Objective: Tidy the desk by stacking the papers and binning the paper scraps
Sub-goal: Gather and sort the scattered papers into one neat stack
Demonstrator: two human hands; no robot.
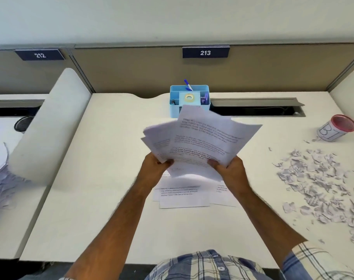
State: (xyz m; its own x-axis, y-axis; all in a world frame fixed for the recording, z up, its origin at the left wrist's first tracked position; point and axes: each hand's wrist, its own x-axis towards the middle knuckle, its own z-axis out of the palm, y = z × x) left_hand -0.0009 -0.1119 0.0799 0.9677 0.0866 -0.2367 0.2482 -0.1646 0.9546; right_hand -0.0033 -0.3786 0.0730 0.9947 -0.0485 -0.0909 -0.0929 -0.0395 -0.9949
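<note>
left hand [155, 165]: grips fanned papers [200, 138] at bottom-left edge
right hand [229, 168]: grips same sheaf, bottom-right
loose sheets [182, 196]: on desk [111, 158] beneath hands, count unclear
scraps [317, 178]: 3 o'clock
bin [336, 128]: 2 o'clock
risk: uneven fan, sheets may slip while squaring

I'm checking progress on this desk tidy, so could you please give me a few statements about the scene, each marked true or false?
1. Both hands grip the fanned sheets, left hand and right hand. True.
2. Every sheet has been gathered up. False: more printed papers lie flat on the desk below the hands.
3. The paper scraps are already binned. False: they lie scattered on the desk's right side.
4. The small bin stands behind the scraps, by the right edge. True.
5. A blue organiser sits behind the held sheets. True.
</note>
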